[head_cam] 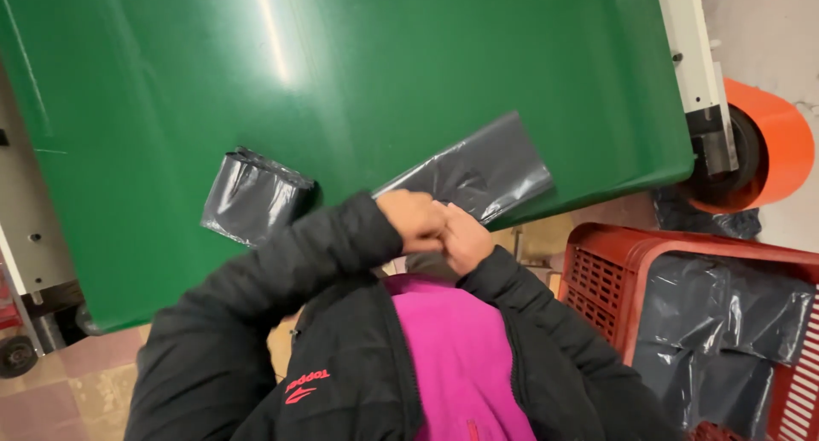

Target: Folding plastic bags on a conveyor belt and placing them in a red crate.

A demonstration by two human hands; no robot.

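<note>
Nearest the camera, the black jacket (341, 381) hangs open over a magenta fleece (461, 356); both sleeves rise toward the near edge of the green table (341, 66). At that edge the two hands meet, touching each other. The left hand (415, 219) is curled into a fist, fingers (431, 228) clenched, at the near end of the flat grey plastic bag (482, 172). The right hand (463, 236) is pressed against the left one, fingers folded inward and likewise clenched; whether it pinches the bag's edge or only the other hand cannot be told, as the contact point is hidden. The flat bag lies on the table surface, its long axis running diagonally from the hands at the near edge up and away to the right, with the far end squared off. Two grey bags are on the table: this flat one, and a second, folded grey bag (254, 195) lying to its left, well apart from the hands. Beside the table's right end, lower down, stands one red plastic crate (597, 270) lined with more grey plastic film (725, 322). Beyond the crate, at the table's far right corner, one orange roll (776, 142) sits on a white frame (695, 57).
</note>
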